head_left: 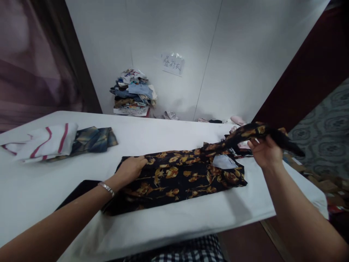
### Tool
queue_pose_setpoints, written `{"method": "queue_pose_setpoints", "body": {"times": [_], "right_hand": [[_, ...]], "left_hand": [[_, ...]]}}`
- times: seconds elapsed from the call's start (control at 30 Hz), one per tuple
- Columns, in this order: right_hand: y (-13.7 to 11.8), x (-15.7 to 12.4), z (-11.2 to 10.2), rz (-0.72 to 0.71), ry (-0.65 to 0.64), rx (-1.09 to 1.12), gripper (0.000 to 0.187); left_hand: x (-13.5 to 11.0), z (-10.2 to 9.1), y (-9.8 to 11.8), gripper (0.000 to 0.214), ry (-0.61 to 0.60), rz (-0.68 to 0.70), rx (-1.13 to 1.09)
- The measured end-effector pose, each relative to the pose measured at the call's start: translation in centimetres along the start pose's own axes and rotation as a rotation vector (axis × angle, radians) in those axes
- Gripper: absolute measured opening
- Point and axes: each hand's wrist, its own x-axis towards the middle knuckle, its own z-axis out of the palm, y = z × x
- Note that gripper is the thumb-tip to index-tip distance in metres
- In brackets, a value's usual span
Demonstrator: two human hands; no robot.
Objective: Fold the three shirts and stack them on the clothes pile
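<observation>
A black shirt with a golden-brown flower print lies partly folded across the table in front of me. Its left end is under my left hand, whose fingers are curled onto the fabric near the upper edge. My right hand is raised off the table and grips one sleeve of the shirt, lifted up and out to the right. The sleeve's dark end hangs past that hand. A pale patch shows near the collar end. Part of the shirt's left side is hidden behind my left forearm.
On the white table, a white garment with red stripes and a plaid garment lie at the left. A tall stack of folded clothes stands against the back wall. More clothes lie behind the lifted sleeve. A paper sign hangs on the wall.
</observation>
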Motion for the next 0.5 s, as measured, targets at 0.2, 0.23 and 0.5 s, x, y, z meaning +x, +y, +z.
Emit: {"method": "queue_pose_setpoints", "body": {"times": [0.2, 0.23, 0.5], "right_hand": [[-0.4, -4.4, -5.3, 0.013, 0.196, -0.019, 0.025], [-0.7, -4.8, -5.7, -0.022, 0.214, -0.004, 0.026], [-1.3, -7.1, -7.2, -0.009, 0.291, 0.037, 0.019]], "left_hand": [[-2.9, 1.1, 1.4, 0.034, -0.026, -0.064, -0.057], [-3.0, 0.3, 1.6, 0.034, -0.002, -0.097, -0.055], [-3.3, -2.6, 3.1, 0.035, -0.007, -0.087, 0.027]]}}
